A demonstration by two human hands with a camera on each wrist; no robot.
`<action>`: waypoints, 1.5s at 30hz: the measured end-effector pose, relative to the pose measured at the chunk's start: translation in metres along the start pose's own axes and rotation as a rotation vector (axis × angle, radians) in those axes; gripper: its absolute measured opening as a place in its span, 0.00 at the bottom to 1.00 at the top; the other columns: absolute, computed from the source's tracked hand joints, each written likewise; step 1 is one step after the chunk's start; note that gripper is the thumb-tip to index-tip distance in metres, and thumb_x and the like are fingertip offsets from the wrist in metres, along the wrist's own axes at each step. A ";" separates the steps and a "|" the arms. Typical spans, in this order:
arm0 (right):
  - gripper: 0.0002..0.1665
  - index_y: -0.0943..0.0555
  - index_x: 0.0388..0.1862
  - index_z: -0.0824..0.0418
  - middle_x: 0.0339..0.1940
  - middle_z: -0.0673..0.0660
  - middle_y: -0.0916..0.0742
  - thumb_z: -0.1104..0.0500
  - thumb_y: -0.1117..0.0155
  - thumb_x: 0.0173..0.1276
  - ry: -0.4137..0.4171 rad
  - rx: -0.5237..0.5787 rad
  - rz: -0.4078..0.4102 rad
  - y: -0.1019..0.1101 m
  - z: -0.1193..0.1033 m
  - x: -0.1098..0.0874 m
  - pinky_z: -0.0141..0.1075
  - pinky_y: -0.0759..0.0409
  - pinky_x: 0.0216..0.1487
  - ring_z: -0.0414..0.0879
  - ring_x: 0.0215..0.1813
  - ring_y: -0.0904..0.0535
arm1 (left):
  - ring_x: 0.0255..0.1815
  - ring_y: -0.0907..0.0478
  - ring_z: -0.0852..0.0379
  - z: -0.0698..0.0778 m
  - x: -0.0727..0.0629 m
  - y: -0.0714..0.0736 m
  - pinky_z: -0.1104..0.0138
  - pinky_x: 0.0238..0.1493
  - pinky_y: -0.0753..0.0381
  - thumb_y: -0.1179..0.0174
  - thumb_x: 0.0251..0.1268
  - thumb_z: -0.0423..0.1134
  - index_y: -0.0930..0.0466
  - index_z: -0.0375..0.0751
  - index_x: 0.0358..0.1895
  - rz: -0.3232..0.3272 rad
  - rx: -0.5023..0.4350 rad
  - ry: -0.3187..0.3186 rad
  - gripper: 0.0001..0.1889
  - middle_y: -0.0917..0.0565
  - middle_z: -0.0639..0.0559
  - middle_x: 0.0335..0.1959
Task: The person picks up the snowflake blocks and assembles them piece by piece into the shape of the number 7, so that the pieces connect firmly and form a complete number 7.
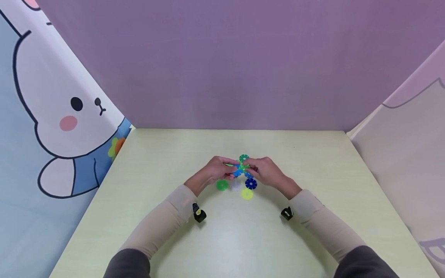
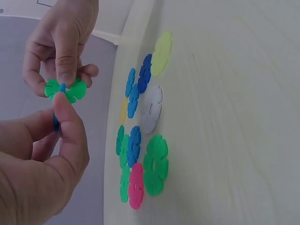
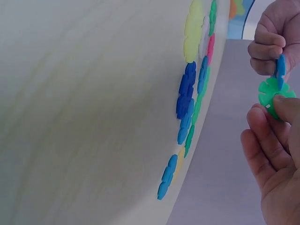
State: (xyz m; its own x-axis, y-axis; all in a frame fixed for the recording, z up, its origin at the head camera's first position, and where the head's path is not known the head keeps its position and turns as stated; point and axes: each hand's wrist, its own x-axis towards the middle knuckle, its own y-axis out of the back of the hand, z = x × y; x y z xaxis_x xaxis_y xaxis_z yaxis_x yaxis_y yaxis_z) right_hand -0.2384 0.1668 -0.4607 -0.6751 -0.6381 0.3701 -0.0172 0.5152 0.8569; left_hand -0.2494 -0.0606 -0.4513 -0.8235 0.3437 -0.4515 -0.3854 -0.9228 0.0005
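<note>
My left hand (image 1: 216, 170) pinches a blue flower-shaped plastic disc (image 3: 280, 71) between thumb and fingers. A green flower-shaped disc (image 3: 269, 93) is gripped by my right hand (image 1: 267, 172), its thumb pressing on the face. Both discs are held above the table and meet edge to edge, set crosswise; the wrist views suggest the blue rim sits in a slot of the green one, but how deep I cannot tell. Under and around the hands lie loose discs, among them a pink one (image 2: 136, 186), a white one (image 2: 152, 108) and a dark blue one (image 1: 251, 183).
More discs lie flat on the pale table (image 1: 229, 239): a green one (image 1: 222, 185), a yellow one (image 1: 247, 194), a teal one (image 1: 243, 158) and several others partly hidden by the hands. A purple panel (image 1: 236, 69) rises behind the table, with printed cloths at both sides.
</note>
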 end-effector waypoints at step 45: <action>0.23 0.18 0.59 0.60 0.36 0.54 0.13 0.51 0.28 0.69 -0.447 -0.097 -0.351 0.026 0.032 -0.002 0.37 0.19 0.38 0.45 0.34 0.22 | 0.32 0.14 0.56 -0.006 -0.013 0.021 0.55 0.55 0.13 0.38 0.73 0.35 0.18 0.43 0.63 -0.067 0.064 -0.005 0.17 0.13 0.47 0.39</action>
State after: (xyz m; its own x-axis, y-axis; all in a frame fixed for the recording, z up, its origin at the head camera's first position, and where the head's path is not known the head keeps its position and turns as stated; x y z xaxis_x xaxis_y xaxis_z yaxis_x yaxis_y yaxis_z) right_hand -0.2613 0.1996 -0.4505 -0.8879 -0.4464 -0.1116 -0.2426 0.2482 0.9378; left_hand -0.2446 -0.0859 -0.4503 -0.7971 0.4053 -0.4476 -0.4651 -0.8848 0.0272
